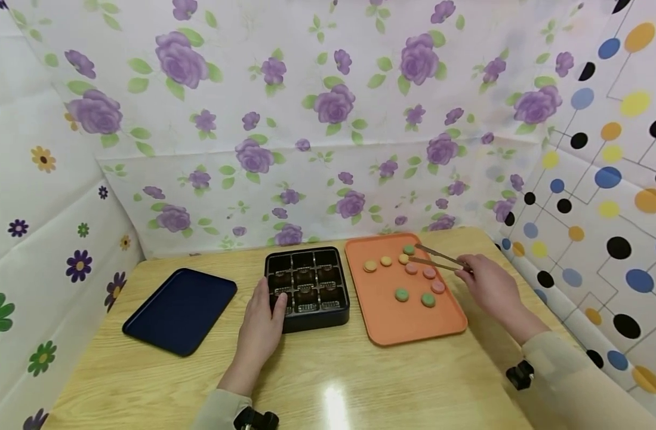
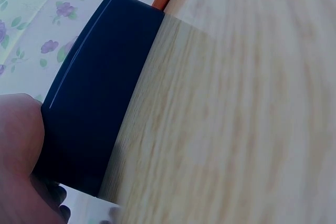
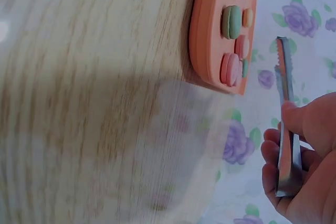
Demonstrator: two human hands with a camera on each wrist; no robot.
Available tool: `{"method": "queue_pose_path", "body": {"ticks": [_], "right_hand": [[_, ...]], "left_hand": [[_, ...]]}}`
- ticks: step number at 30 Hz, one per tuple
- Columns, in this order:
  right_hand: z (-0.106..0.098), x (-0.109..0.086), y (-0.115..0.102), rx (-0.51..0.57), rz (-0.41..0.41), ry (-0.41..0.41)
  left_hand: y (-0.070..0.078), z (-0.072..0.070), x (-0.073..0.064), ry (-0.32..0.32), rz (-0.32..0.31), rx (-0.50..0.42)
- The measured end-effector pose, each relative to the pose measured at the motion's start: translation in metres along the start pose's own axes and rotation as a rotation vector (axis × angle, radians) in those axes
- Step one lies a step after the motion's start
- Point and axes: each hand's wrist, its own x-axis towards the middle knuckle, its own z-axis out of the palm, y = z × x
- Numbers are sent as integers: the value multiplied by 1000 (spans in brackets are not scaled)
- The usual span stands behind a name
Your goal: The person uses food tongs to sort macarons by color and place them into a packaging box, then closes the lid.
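My left hand [image 1: 261,325] holds the left front corner of a black box [image 1: 316,320], fingers along its left side and thumb over the front rim. A clear-looking insert divides the box into several square compartments. Metal tongs [image 3: 286,145] are gripped in my right hand [image 1: 489,286], their two arms spread apart. The tong tips reach over the far right of an orange tray [image 1: 387,325], beside a yellow macaron [image 1: 404,259] and a green macaron [image 1: 409,249]. Pink macarons [image 1: 429,273] lie just in front of the tongs, and other green and yellow ones are spread across the tray.
A dark blue tray [image 1: 179,310] lies at the left on the wooden table [image 1: 306,376]. Flowered cloth [image 1: 242,119] hangs behind the table, and dotted cloth [image 1: 618,179] rises along the right side. The box stands close to the orange tray's left edge.
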Motion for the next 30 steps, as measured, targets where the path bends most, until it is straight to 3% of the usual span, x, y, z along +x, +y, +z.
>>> {"method": "queue_pose_path", "body": {"ticks": [25,30], "right_hand": [[-2,15,-37,-179,14,-35],[-1,19,-43,-206,34,-73]], "left_hand": [[2,3,2,-5,-14,-5],[3,0,1,-8,-15,4]]}}
